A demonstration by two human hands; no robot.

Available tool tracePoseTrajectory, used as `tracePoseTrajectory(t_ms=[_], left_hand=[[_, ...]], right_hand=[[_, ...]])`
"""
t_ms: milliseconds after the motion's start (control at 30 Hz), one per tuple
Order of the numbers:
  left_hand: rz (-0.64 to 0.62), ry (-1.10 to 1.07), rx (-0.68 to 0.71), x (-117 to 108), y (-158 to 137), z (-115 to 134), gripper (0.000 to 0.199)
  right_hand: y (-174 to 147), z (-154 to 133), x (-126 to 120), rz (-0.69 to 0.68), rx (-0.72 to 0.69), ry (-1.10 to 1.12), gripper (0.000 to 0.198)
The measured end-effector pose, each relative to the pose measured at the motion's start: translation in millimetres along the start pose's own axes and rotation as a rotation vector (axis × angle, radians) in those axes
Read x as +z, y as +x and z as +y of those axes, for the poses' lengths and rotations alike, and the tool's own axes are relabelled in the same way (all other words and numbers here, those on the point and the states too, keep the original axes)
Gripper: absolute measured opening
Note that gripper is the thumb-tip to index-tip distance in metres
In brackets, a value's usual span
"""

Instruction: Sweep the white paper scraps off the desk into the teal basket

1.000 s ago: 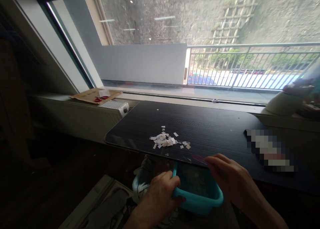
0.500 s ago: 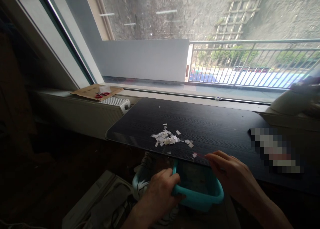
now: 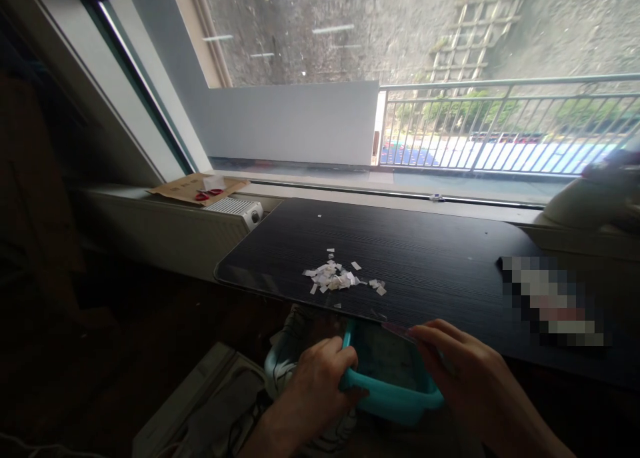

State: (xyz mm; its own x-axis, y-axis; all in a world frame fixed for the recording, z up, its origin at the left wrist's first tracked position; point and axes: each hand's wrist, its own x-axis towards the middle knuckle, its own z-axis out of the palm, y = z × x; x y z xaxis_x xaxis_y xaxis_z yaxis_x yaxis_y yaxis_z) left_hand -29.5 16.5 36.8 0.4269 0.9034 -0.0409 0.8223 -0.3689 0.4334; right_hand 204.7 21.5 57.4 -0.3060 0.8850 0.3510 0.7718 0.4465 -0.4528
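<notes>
The left hand point(image 3: 323, 371) has its grip curled around the rim of a teal basin point(image 3: 405, 399), which is just below the near edge of the dark surface point(image 3: 440, 265); whether the two touch cannot be told. The right hand point(image 3: 460, 361), fingertips pressed together, pinches one end of a thin pinkish strip point(image 3: 397, 330). The strip's long axis runs leftward from that grip, roughly along the near edge. The heap of pale scraps point(image 3: 333, 278) lies beyond and left of the strip's tip, set back a little from the near edge; a small cluster point(image 3: 379, 287) on its right side is nearer the right hand's fingertips than the left's. Room stretches back toward the far edge and rightward to a masked item point(image 3: 555, 305) near the surface's right end, well apart.
</notes>
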Motion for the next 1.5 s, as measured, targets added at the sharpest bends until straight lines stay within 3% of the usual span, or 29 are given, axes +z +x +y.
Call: tracePoseTrajectory(t_ms=[100, 233, 400, 633, 700, 833, 967, 1100, 1300, 1500], left_hand=[[-0.031, 0.014, 0.001, -3.2, -2.3, -1.3, 0.016], [-0.052, 0.017, -0.004, -7.0, -4.6, -2.7, 0.020], [-0.010, 0.023, 0.033, -7.6, -1.5, -3.9, 0.023], [0.006, -0.014, 0.061, -2.3, -2.9, -6.2, 0.028], [0.009, -0.013, 0.050, 1.2, -5.2, -6.2, 0.025], [-0.044, 0.022, -0.005, 6.3, -5.5, -3.0, 0.024], [-0.092, 0.024, -0.034, 7.2, -2.9, -0.7, 0.026], [-0.074, 0.022, -0.021, 12.9, -3.1, -2.1, 0.024], [-0.048, 0.051, -0.027, 21.2, -4.8, -7.3, 0.023], [-0.020, 0.003, -0.002, 23.2, -5.1, -11.7, 0.023]], right_hand=[[25.5, -14.2, 20.5, 0.021, -0.086, 0.033, 0.024], [50.2, -22.7, 40.2, 0.028, -0.102, 0.055, 0.023], [48.0, -24.8, 38.6, -0.088, -0.125, 0.174, 0.024], [48.8, -32.0, 43.4, -0.095, -0.132, 0.207, 0.024], [48.7, -25.9, 40.7, -0.094, -0.128, 0.216, 0.023], [43.9, 3.8, 24.1, 0.074, 0.001, 0.105, 0.024], [31.6, 25.6, 5.8, 0.042, 0.056, 0.009, 0.023], [33.1, 22.9, 0.9, 0.039, 0.092, -0.010, 0.023], [57.6, 12.5, 12.5, -0.009, 0.061, 0.051, 0.024], [32.3, 19.3, -1.0, -0.025, 0.104, 0.078, 0.022]])
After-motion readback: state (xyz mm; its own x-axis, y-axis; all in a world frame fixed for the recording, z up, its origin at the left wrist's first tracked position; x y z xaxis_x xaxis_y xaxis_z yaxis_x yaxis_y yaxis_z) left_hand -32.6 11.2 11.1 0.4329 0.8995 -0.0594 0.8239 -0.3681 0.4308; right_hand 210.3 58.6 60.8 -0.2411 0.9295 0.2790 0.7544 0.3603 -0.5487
